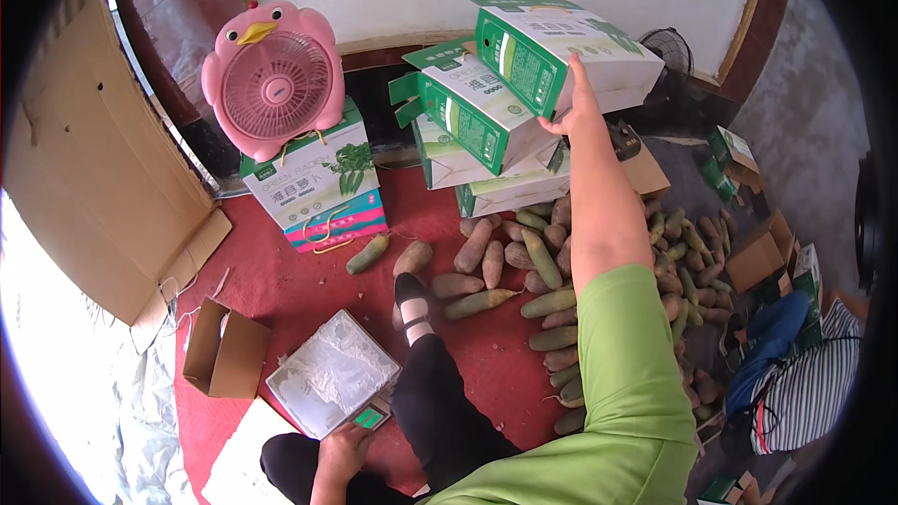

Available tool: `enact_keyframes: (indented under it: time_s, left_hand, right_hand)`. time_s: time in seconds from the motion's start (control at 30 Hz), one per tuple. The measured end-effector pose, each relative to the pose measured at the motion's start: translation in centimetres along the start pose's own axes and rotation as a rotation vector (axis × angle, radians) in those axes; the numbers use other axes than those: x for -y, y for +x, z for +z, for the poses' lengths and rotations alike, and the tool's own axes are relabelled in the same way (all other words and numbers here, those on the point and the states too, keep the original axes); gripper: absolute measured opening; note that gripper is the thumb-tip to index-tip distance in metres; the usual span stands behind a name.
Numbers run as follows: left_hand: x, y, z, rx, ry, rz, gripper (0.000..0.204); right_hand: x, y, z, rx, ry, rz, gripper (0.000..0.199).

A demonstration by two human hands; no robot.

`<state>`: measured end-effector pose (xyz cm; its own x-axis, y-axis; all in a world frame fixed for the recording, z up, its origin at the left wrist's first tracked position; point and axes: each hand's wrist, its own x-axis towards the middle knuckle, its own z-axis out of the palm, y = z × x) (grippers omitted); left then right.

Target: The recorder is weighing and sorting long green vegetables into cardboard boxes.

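Note:
My right arm stretches far forward, and my right hand (577,110) grips the near edge of a green-and-white carton (606,33), its thumb and fingers spread along the side. That carton sits tilted on top of a stack of similar cartons (482,98). Low in the view, my left hand (343,452) is curled beside the small green-lit display of a flat weighing scale (335,374). Whether its fingers hold anything is hidden. The scale's platform is covered in crinkled, whitish film. My foot (412,304) rests on the red floor covering just past the scale.
Many green and brownish radishes (544,257) lie across the red mat (482,346). A pink bird-shaped fan (276,84) stands on stacked boxes (318,178). An open brown carton (224,351) and a large cardboard sheet (94,159) are at left. Another person (804,393) sits at far right.

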<state>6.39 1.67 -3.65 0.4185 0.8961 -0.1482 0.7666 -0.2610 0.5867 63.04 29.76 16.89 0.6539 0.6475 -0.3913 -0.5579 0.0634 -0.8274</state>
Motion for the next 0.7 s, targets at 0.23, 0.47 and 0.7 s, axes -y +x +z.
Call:
enact_keyframes:
  time_s: [0.23,0.47,0.7]
  left_hand:
    - [0.0,-0.6,-0.1,-0.025,0.084,0.027,0.012]
    - [0.6,-1.4,-0.1,-0.029,0.070,0.039,0.013]
    - [0.6,-2.4,-0.6,-0.086,0.056,0.032,0.014]
  right_hand:
    - [-1.6,0.7,-2.6,0.200,0.126,-0.009,0.081]
    - [-6.1,-5.5,-8.6,0.274,0.372,-0.158,0.056]
    - [-10.5,-11.2,-16.5,0.880,0.358,-0.173,0.059]
